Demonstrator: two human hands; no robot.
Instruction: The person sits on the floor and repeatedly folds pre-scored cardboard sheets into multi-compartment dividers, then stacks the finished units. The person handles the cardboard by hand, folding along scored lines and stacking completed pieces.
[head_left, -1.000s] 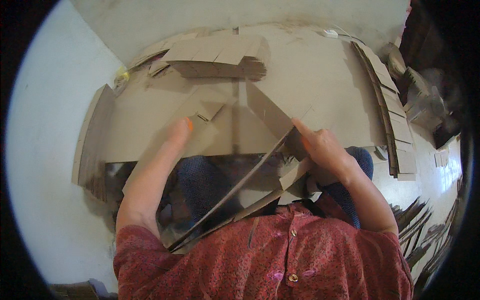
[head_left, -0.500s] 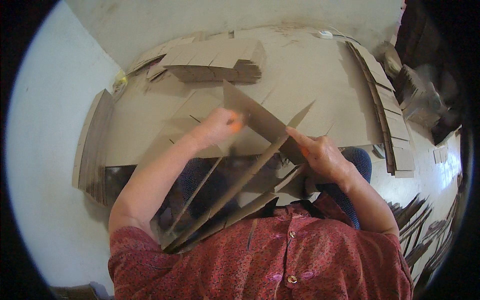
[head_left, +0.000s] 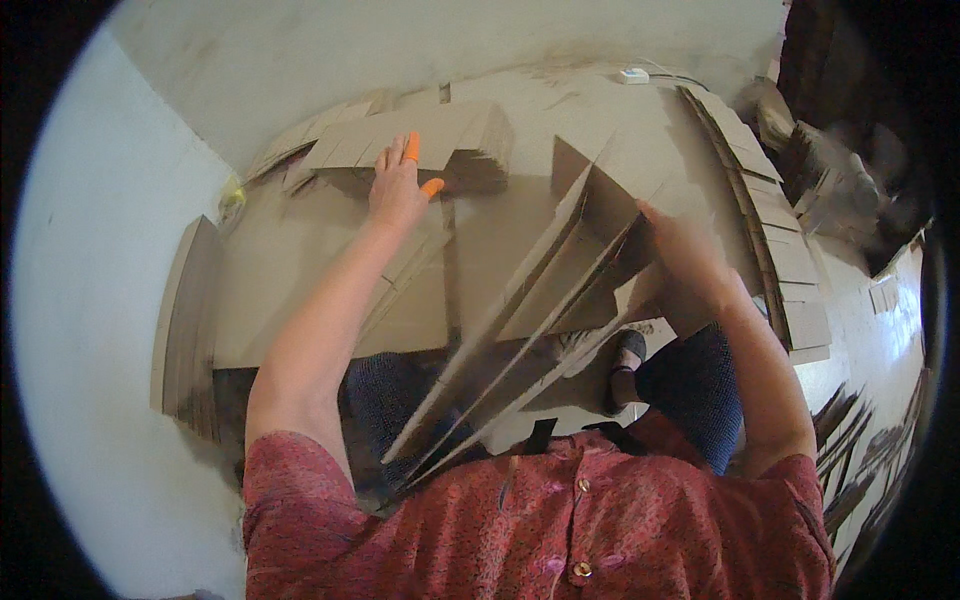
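Note:
My left hand (head_left: 398, 185) reaches over the near edge of a stack of slotted cardboard strips (head_left: 475, 125) at the back of the table. Its fingers are apart, with orange covers on one fingertip and the thumb. The fingers lie on the top strips; nothing is lifted in them. On the right, my right hand (head_left: 690, 255), smeared by motion, grips a cardboard divider (head_left: 605, 220) of several crossing strips. The divider stands tilted, its long strips running down toward my chest. How the right fingers sit on it is partly hidden.
A cardboard-coloured table (head_left: 290, 280) spreads ahead. Strip stacks stand along its left edge (head_left: 190, 320) and right edge (head_left: 755, 200). A small white box with a cable (head_left: 633, 76) lies at the back. More cardboard pieces (head_left: 850, 440) stand on the floor at right.
My left hand has left the divider, moved up and away to the far stack, and spread its fingers. My right hand has carried the divider to the right and slightly up.

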